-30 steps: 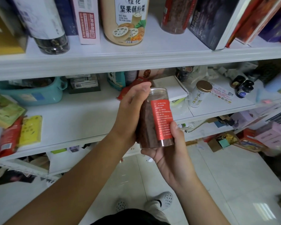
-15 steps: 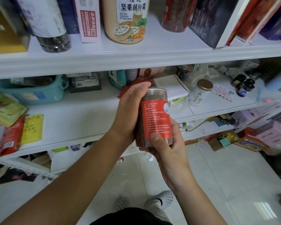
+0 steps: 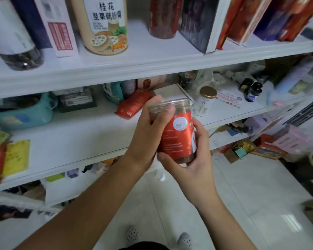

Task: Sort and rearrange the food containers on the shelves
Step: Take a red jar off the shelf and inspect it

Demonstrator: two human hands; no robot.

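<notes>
Here, a person stands before white shelves, holding a clear plastic jar (image 3: 177, 136) with a red label in both hands. The left hand (image 3: 147, 130) wraps the jar's upper part, its fingers curled round the far side and the thumb lying across the see-through lid. The right hand (image 3: 194, 159) cups the base from below, thumb pressed across the bottom front and fingers closed round the right side. The jar, filled with something dark reddish-brown, is tilted slightly and held in the air just in front of the middle shelf (image 3: 70, 139), resting on nothing but the hands. Behind it on that shelf lie a red pouch (image 3: 134, 103) and a white box (image 3: 170, 92), with a small gold-lidded jar (image 3: 205, 101) just to the right. A teal basket (image 3: 22, 114) sits far to the left. On the upper shelf (image 3: 152, 56) stands a tall beige canister (image 3: 107, 24) printed with lotus-root slices. Pale floor tiles (image 3: 260, 204) show below.
</notes>
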